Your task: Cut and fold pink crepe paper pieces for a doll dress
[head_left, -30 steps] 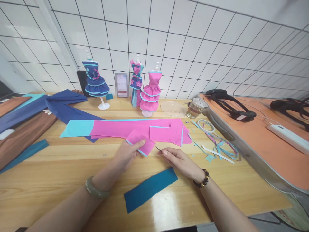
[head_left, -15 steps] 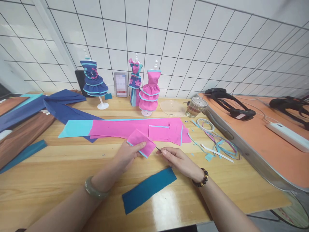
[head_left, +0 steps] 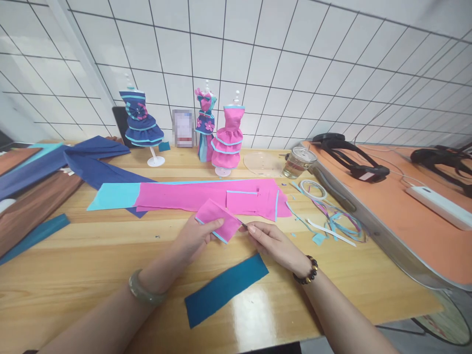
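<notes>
My left hand (head_left: 199,235) pinches a small pink cloth piece (head_left: 225,227) with light-blue trim on its edges. At the right corner of that piece, my right hand (head_left: 267,239) is closed on a thin dark tool (head_left: 242,223) whose tip touches the cloth; most of the tool is hidden by the fingers. Behind both hands lies a long pink cloth strip (head_left: 177,195) over a light-blue cloth (head_left: 116,195). A smaller trimmed pink piece (head_left: 241,201) rests on the strip. Nearer to me is a teal cloth strip (head_left: 226,290), flat on the wooden table (head_left: 147,314).
Small dress forms wear a navy dress (head_left: 142,123), a multicoloured dress (head_left: 205,123) and a pink dress (head_left: 228,137). To the right are a lidded cup (head_left: 299,162), a tape roll (head_left: 313,190) and tangled ribbons (head_left: 341,222). Brown cloth (head_left: 40,211) lies left.
The small pink piece and both hands have shifted very slightly to the right relative to the table. Both grips stay the same, and the camera view has moved a little.
</notes>
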Tool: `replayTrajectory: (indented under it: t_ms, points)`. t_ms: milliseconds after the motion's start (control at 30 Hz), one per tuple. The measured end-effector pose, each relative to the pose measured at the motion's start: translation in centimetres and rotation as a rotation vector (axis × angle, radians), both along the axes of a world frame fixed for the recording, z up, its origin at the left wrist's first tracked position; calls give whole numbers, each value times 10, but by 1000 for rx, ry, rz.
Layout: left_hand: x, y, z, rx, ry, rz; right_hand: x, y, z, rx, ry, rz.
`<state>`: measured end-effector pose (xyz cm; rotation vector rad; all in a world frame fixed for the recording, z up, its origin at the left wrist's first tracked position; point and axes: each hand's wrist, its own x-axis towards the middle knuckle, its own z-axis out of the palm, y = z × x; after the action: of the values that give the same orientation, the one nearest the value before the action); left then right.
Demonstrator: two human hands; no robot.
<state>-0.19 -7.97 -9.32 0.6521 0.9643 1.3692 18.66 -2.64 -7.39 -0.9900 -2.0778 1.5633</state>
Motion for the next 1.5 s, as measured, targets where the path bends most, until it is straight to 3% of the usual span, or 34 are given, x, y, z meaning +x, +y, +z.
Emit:
replayTrajectory:
  t_ms: [800, 1500]
  points:
    - [4, -1, 4, -40, -51, 52, -2, 0, 2, 143, 43, 28]
    - [6, 0, 3, -30, -63, 43, -4, 1, 0, 100, 54, 19]
